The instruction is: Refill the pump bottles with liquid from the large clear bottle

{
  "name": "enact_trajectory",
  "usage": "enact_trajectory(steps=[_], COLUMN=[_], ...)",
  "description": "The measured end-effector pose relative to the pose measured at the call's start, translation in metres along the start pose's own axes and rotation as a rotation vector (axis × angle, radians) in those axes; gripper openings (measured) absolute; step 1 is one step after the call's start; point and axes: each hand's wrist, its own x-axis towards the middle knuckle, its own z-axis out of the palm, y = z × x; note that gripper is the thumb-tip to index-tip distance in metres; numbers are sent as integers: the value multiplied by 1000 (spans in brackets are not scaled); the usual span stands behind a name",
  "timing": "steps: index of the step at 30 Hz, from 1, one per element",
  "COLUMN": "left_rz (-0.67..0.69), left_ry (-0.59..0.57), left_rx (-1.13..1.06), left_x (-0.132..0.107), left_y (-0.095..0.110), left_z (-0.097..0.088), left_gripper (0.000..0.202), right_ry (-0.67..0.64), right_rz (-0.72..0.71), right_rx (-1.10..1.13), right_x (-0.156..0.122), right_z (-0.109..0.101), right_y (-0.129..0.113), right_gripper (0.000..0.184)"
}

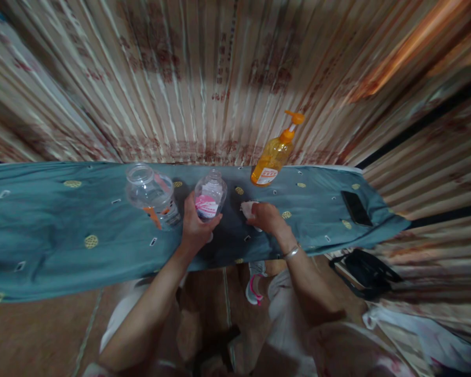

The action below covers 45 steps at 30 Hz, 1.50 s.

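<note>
A clear plastic bottle with a pink and white label stands on the teal cloth, its neck uncapped. My left hand is wrapped round its lower left side. To the right, my right hand is closed on a crumpled white tissue close to the cloth. Left of the bottle is a larger clear plastic jar with an open mouth and orange and black marks. Behind my right hand, an orange pump bottle holds amber liquid.
The narrow table is covered by a teal patterned cloth. A black phone lies near its right end. Pleated curtains hang behind and to the right. A black bag sits below the table's right side.
</note>
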Motion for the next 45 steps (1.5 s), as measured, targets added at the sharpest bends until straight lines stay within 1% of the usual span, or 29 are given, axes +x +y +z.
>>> enact_trajectory(steps=[2, 5, 7, 9, 11, 13, 15, 19, 22, 24, 26, 28, 31, 33, 35, 36, 38, 41, 45], left_rz=[-12, -12, -2, 4, 5, -1, -6, 6, 13, 10, 5, 1, 2, 7, 11, 11, 8, 8, 10], left_ry=[1, -2, -4, 3, 13, 12, 4, 7, 3, -4, -2, 4, 20, 32, 31, 26, 16, 0, -17], left_rx=[3, 2, 3, 11, 21, 25, 28, 46, 50, 51, 52, 47, 39, 44, 45, 41, 31, 22, 28], left_x=[0, 1, 2, 3, 3, 3, 3, 3, 3, 3, 3, 2, 2, 2, 3, 3, 3, 3, 2], left_y=[0, 2, 4, 5, 5, 4, 3, 2, 2, 2, 2, 1, 1, 1, 2, 2, 2, 3, 4], left_z=[0, -2, -4, -6, -8, -9, -10, -11, -11, -11, -11, -11, -10, -9, -9, -10, -11, -13, -15], left_gripper=[87, 86, 85, 84, 84, 84, 84, 85, 86, 86, 86, 85, 85, 85, 84, 84, 84, 84, 84], right_ry=[9, 48, 106, 134, 116, 91, 88, 146, 113, 123, 180, 181, 59, -10, -45, -49, -45, -29, 41], right_rz=[-10, 5, -22, -92, -139, -158, -151, -127, -143, -130, -82, -45, -94, -135, -140, -138, -137, -132, -118], right_rx=[-22, 34, 219, 483, 719, 849, 875, 889, 980, 930, 743, 533, 327, 186, 55, 24, 1, 28, 299], right_x=[-2, -1, 0, 2, 3, 4, 4, 5, 7, 8, 6, 3, -6, -12, -15, -16, -16, -13, -5], right_z=[1, -3, -7, -8, -6, -3, 0, 0, 0, 0, 0, -1, -4, -3, -2, -1, 2, 5, 4], right_y=[-1, 11, 24, 36, 44, 45, 44, 42, 42, 42, 40, 35, 20, 8, -3, -6, -9, -2, 17], right_gripper=[21, 21, 18, 19, 28, 36, 40, 40, 41, 35, 23, 15, 16, 21, 24, 24, 21, 16, 10])
